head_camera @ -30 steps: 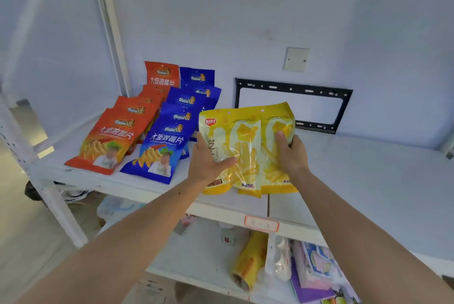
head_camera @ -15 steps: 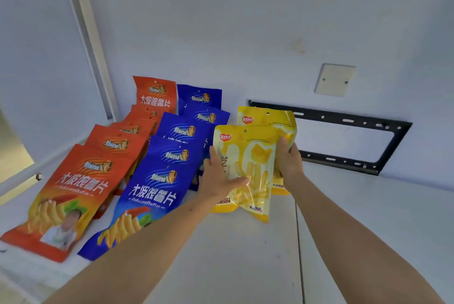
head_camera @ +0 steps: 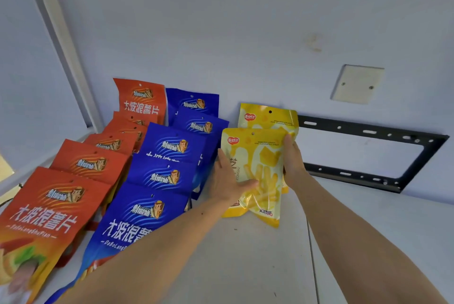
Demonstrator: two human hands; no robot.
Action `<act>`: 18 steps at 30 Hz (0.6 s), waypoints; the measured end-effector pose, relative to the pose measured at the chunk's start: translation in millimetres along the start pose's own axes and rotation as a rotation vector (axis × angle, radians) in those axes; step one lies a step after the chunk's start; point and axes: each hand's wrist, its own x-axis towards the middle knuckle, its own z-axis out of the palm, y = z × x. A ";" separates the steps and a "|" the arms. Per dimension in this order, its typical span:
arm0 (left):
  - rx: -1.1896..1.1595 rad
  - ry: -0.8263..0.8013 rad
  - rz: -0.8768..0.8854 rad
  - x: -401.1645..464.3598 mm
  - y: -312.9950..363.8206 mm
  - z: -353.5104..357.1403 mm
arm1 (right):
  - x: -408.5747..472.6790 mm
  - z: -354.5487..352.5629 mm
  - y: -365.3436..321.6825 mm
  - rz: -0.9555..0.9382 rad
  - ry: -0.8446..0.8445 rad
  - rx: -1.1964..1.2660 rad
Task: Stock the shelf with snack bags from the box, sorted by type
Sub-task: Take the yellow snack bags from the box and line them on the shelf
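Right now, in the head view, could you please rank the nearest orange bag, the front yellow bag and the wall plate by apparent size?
1. Nearest orange bag, though it is closest to the camera.
2. Front yellow bag.
3. Wall plate.

Glossy orange foil snack bags (head_camera: 73, 195) carry white lettering and wavy stripes; glossy blue foil snack bags (head_camera: 162, 176) match them (same wave pattern). Yellow plastic snack bags (head_camera: 260, 156) show cheese cubes. A matte black metal wall bracket (head_camera: 368, 132) frames pale wall.
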 end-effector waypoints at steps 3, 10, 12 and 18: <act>-0.026 -0.009 0.019 4.0 -0.4 4.9 | 41.9 -14.8 30.4 0.020 -0.050 -0.017; -0.097 0.007 0.064 12.0 1.4 6.0 | -10.9 -10.5 13.3 0.067 0.025 -0.128; -0.067 -0.002 0.078 15.5 2.7 4.0 | -17.1 -12.7 18.6 0.048 0.011 -0.154; -0.070 -0.061 0.126 12.4 4.7 3.5 | -26.8 -8.1 28.6 -0.015 0.016 -0.188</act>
